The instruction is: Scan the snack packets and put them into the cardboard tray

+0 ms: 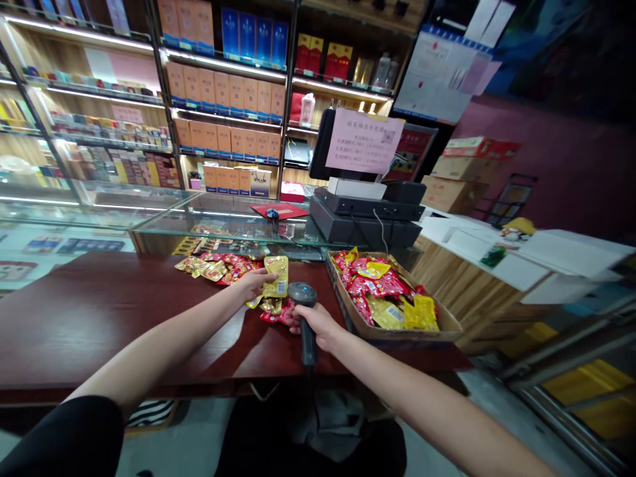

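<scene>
My left hand point(254, 282) grips the edge of a gold snack packet point(277, 276), held upright with a barcode near its lower edge. My right hand point(318, 324) is wrapped round the handle of a dark handheld scanner point(302, 294), whose head is just right of the packet. Under and beside both hands, red and gold packets point(272, 310) lie on the dark red table point(149, 318). A pile of similar packets point(223, 265) lies behind my left hand. To the right, an open cardboard box point(348, 308) holds many red, gold and yellow packets.
Behind the table runs a glass counter point(199, 215) with a mouse point(271, 213) on a red mat. A monitor with a pink notice point(362, 142) stands above a dark cash drawer point(362, 225). Stocked shelves point(223, 119) fill the back; cartons point(457, 192) are stacked at the right.
</scene>
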Demonstrator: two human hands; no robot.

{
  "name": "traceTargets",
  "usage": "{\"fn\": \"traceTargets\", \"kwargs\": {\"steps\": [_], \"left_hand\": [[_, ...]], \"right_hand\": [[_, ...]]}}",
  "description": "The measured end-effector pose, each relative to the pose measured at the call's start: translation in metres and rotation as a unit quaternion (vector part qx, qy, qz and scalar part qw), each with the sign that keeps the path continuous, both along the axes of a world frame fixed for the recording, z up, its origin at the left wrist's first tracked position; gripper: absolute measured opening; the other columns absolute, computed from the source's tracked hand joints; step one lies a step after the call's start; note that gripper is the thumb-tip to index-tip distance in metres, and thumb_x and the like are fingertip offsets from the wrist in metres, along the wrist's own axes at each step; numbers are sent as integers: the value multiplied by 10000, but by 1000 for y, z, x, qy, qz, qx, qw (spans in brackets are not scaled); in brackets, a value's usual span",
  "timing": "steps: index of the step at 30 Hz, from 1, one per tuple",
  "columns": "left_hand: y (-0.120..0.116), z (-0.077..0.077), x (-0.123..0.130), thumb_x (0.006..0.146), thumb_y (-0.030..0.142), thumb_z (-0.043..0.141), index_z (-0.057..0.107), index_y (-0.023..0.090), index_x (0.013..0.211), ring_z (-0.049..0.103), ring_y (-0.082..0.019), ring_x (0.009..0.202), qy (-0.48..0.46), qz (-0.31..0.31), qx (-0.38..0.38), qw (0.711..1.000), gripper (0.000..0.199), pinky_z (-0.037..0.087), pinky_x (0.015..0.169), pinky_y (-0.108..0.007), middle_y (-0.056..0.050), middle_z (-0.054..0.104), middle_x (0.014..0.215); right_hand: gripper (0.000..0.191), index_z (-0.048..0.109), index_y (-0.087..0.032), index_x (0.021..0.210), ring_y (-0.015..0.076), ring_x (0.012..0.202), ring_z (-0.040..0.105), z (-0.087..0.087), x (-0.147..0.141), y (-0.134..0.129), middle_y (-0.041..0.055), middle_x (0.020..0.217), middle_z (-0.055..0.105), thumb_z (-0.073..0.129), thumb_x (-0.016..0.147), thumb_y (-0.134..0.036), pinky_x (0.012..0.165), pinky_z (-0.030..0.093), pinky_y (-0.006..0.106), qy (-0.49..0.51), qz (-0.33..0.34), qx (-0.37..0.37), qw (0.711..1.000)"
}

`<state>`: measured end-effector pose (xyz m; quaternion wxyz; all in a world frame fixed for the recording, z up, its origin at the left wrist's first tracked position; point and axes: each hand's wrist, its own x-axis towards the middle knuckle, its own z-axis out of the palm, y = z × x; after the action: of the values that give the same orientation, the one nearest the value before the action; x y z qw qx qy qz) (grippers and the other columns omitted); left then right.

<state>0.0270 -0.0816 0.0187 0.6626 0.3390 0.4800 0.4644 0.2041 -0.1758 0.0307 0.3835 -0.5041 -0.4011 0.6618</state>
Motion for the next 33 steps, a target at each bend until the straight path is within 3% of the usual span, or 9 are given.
{"fn": "traceTargets", "kwargs": {"steps": [7,26,29,33], "left_hand": [[1,-4,-1,619,228,814,636,130,929,667,-149,593,1,-3,6,1000,370,545,586,-248,-48,705,737],[2,-4,5,636,174,791,642,145,953,668,-150,613,-1,0,-3,1000,352,534,566,-228,-51,711,761],[-2,2,9,640,134,778,630,126,924,666,-160,598,-6,-24,-17,1000,321,550,601,-267,-58,709,748],[-6,19,26,678,134,745,616,122,943,676,-185,620,-9,-73,-27,997,295,561,642,-319,-73,710,762]], "right_hand": [[164,569,-141,667,82,392,506,-5,-9,-12,-20,472,552,698,691,-240,366,394,177,-69,12,-3,998],[132,570,-151,586,82,372,455,-3,-8,-9,-25,415,517,649,670,-215,377,372,194,-71,0,9,997],[61,605,-137,643,85,426,499,6,-1,-3,-19,477,563,647,644,-180,414,400,187,-37,-54,41,997],[106,591,-144,683,86,460,527,36,17,15,-35,495,569,603,610,-68,469,446,184,9,-113,35,993]]}}
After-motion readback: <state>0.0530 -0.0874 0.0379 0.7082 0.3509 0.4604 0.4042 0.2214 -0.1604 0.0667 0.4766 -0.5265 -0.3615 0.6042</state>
